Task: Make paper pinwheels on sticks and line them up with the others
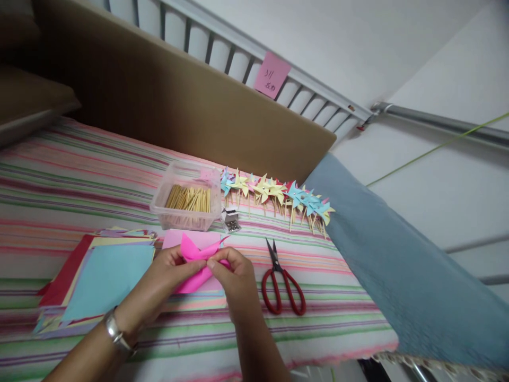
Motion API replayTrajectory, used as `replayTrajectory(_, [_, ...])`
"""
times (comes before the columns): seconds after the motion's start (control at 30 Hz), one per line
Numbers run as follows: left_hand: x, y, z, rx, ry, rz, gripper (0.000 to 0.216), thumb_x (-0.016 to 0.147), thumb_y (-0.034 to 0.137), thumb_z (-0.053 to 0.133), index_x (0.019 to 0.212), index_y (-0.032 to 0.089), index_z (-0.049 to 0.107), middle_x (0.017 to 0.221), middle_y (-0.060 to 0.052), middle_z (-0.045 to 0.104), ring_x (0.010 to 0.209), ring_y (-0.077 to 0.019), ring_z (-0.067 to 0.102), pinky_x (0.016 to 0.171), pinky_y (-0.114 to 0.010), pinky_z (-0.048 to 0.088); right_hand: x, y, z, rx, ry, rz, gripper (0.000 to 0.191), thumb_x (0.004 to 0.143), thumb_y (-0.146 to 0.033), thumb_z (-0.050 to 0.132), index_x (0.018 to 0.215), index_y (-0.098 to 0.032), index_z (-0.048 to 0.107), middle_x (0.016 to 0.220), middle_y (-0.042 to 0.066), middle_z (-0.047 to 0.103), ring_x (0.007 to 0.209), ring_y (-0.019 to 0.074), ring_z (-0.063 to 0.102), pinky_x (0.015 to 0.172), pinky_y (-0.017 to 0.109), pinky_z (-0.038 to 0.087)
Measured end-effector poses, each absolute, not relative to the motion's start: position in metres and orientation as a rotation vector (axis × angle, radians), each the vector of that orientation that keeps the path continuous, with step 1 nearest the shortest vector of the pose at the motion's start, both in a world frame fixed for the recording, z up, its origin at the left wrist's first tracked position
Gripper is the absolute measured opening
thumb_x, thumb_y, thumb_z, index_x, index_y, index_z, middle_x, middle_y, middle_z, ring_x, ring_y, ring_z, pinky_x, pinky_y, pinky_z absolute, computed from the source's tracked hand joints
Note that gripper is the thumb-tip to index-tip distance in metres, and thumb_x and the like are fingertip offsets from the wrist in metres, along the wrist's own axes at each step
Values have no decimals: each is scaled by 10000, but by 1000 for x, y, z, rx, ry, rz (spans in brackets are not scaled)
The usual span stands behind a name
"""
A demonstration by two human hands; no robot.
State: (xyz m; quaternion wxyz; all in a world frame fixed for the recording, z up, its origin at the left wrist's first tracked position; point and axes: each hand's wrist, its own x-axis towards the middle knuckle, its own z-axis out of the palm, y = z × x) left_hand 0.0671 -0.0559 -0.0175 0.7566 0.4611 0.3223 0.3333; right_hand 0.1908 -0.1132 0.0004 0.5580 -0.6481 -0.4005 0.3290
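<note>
Between my two hands is a bright pink paper pinwheel, its cut corners curled in toward the middle. My left hand grips it from the left, thumb pressed near the centre. The fingers of my right hand pinch the folded paper at the centre from the right; whether a pin is there is too small to tell. Beneath the pinwheel lies a light pink paper sheet. Scissors with red handles rest to the right of my right hand, blades slightly apart.
A stack of coloured paper squares lies at the left. Behind my hands stand a clear plastic box of wooden sticks and a small packet of metal pins. Finished pinwheels line the cardboard panel. The striped cloth ends at right.
</note>
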Motion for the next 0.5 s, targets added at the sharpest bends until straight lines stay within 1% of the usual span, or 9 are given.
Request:
replayTrajectory(0.13, [69,-56,-20,969,706,694,174,667,310,715,777,176,707,777,-44,704,722,-194,600,675,-292,450,191,-113,1,-1505,-894,818,68,650,-165,620,587,-174,597,558,-48,528,544,112,452,547,224,378])
replayTrajectory(0.27, [69,-56,-18,928,688,692,187,668,296,721,815,181,706,808,-45,713,757,-205,615,709,-306,459,192,-114,-1,-1474,-885,849,76,651,-185,625,587,-174,585,549,-53,510,532,105,432,534,220,357])
replayTrajectory(0.37, [69,-57,-16,903,654,696,183,687,270,713,849,185,705,836,-44,720,815,-210,620,780,-324,456,193,-113,-2,-1479,-897,838,75,651,-196,623,587,-178,586,557,-50,525,547,113,455,553,228,374])
replayTrajectory(0.5, [71,-57,-16,892,686,713,231,674,247,729,897,189,710,845,-48,730,849,-214,627,811,-329,456,192,-113,0,-1485,-917,800,68,654,-184,611,587,-176,601,593,-33,565,608,133,509,617,248,411])
